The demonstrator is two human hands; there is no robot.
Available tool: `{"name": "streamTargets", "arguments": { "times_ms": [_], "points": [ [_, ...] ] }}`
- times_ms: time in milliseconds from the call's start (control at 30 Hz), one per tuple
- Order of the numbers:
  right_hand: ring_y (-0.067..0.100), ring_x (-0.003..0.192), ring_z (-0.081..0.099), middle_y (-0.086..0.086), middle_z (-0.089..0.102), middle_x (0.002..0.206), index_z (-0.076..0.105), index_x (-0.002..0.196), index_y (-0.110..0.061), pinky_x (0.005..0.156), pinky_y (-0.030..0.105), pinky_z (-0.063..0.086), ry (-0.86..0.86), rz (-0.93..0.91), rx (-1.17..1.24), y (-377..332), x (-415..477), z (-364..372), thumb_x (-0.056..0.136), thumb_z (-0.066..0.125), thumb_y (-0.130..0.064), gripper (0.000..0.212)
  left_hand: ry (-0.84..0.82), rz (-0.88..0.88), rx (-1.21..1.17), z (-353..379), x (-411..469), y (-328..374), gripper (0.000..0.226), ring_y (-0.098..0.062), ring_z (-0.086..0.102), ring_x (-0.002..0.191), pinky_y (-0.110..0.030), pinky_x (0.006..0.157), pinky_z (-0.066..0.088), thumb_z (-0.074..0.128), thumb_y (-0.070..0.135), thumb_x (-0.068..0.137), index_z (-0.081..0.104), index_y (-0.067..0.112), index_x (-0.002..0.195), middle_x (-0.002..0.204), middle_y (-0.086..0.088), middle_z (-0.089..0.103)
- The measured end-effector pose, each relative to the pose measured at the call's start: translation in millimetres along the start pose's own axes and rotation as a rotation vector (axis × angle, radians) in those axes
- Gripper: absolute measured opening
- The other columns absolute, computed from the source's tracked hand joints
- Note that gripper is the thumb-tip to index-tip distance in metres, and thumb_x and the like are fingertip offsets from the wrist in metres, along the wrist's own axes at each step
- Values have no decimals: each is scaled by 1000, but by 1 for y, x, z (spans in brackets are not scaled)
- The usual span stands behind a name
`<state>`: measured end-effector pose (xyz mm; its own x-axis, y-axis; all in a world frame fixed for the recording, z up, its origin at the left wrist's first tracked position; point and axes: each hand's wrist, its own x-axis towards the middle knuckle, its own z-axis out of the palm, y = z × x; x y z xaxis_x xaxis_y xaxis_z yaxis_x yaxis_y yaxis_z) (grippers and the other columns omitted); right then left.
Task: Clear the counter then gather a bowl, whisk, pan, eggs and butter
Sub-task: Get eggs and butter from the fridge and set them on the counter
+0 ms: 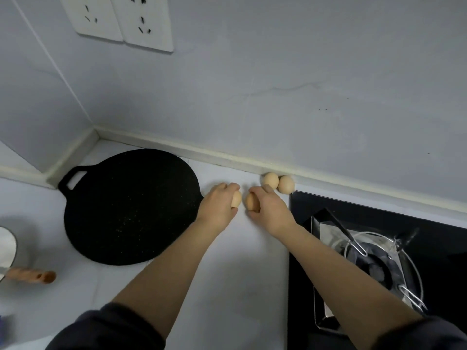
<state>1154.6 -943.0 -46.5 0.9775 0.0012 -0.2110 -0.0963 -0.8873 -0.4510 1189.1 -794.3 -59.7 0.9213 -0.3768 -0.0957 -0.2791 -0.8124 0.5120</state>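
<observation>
The pan (129,205) lies in the desk's (240,274) back left corner; two eggs (271,179) touch at its back edge, beside the stove (379,248).

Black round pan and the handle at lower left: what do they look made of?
Pan: probably metal under a matte non-stick coating, dull black with pale speckles. Handle: looks like wood, tan with turned ridges, satin finish.

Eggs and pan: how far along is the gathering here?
Done: the pan lies on the counter; two eggs sit against the wall. In hand: the left hand grips a third egg, the right hand a fourth egg. Left: bowl, whisk and butter are not identifiable in view.
</observation>
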Motion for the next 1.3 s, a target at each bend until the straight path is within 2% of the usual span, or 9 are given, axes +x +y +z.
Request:
{"name": "streamTargets", "arguments": {
  "times_ms": [133,267,367,600,733,833,1000,1133,1300],
  "points": [
    [25,88,57,3,47,119,49,125,-17,68,34,49,-7,-44,-99,1,12,1,87,58,-21,39,31,-21,-9,1,13,-3,47,-21,50,110,-33,82,46,65,19,85,47,21,129,119,-3,53],
    [24,91,57,0,50,120,49,125,-17,56,27,35,57,-79,-243,1,23,1,91,51,-24,35,64,-36,-19,-1,21,-7,46,-21,50,108,-31,76,47,65,16,85,48,21,128,124,-3,46],
    [24,93,58,1,53,118,51,122,-14,55,29,39,100,-97,-304,0,33,1,92,48,-23,31,99,-53,-11,-2,25,-9,46,-20,51,101,-31,71,47,65,16,86,49,20,128,125,-3,40],
    [23,99,56,2,47,125,49,122,-12,62,31,34,127,-53,-448,-2,46,-8,93,46,-22,30,97,-49,11,-2,34,-8,53,-20,53,101,-34,76,51,64,20,88,43,19,137,128,-3,39],
    [24,99,55,3,42,127,48,123,-13,63,31,31,139,-15,-443,-1,48,-12,92,51,-26,33,126,-49,-5,-1,39,-5,46,-19,55,101,-28,69,43,65,20,87,47,17,129,128,-2,42],
    [24,99,55,4,42,126,49,122,-13,63,31,29,164,3,-443,1,49,-13,92,52,-29,34,144,-59,-33,0,44,-1,39,-20,55,99,-32,71,46,66,20,86,47,15,120,125,-2,46],
    [27,83,61,8,52,115,61,108,-10,50,24,11,264,9,-397,7,49,-12,83,65,-26,30,157,-66,-75,5,50,4,33,-20,56,94,-34,72,47,66,18,86,48,15,114,120,-2,48],
    [28,85,60,9,53,116,61,108,-10,62,30,27,268,5,-361,11,50,-11,85,62,-28,29,160,-36,-98,10,56,8,32,-22,56,93,-34,75,48,65,15,86,52,14,115,123,-3,45],
    [27,76,62,6,58,104,64,98,-11,58,30,30,283,11,-377,13,51,-10,78,70,-30,29,177,-21,-106,14,59,8,32,-21,57,90,-37,76,50,66,13,85,55,15,114,119,-3,45]
  ]
}}
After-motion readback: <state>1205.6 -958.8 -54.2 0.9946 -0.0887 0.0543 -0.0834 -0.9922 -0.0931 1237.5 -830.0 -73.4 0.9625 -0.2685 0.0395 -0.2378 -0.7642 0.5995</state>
